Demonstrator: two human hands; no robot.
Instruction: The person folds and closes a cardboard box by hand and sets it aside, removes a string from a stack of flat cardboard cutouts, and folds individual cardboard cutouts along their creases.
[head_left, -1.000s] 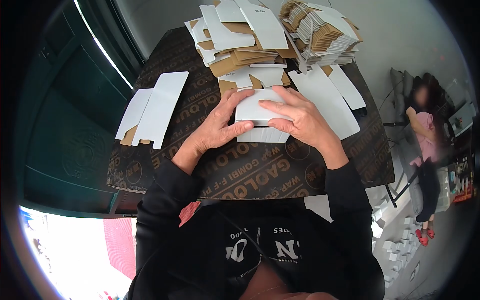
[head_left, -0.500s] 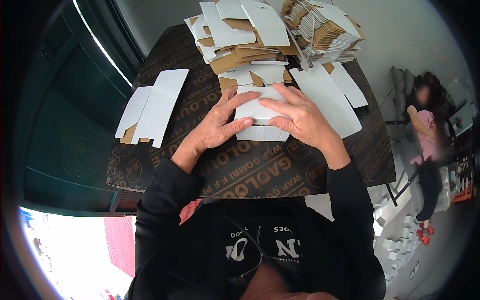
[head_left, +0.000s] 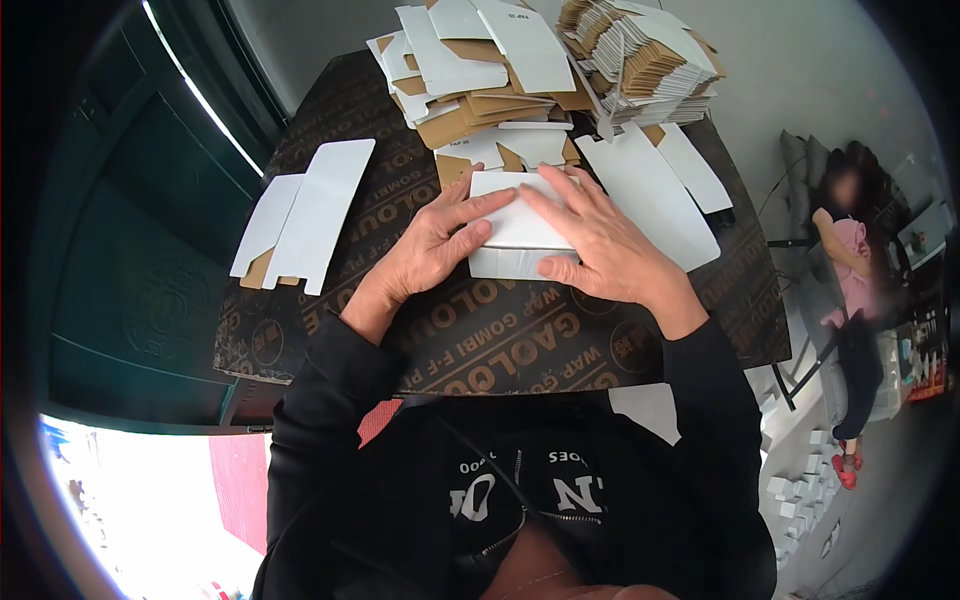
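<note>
A small white box point(head_left: 515, 225) sits on the dark printed table, its lid lying down against the front wall. My left hand point(head_left: 435, 240) grips the box's left side, with the index finger on the lid and the thumb at its front left corner. On the right side, my right hand point(head_left: 600, 240) holds the box, its fingers across the lid and its thumb against the front wall. Both index fingertips nearly meet on top. Just behind the box lies a flattened white and brown carton point(head_left: 535, 146).
Loose flat cartons point(head_left: 460, 70) and a tight stack of folded cartons point(head_left: 650, 65) stand at the table's back. Flat cartons lie left point(head_left: 325, 215) and right point(head_left: 655, 205). A seated person point(head_left: 850, 270) is at far right; small white boxes point(head_left: 797, 500) lie on the floor.
The lid has come down over the gap at the box's front. My left thumb has shifted up and left, while my right thumb has moved down onto the front wall.
</note>
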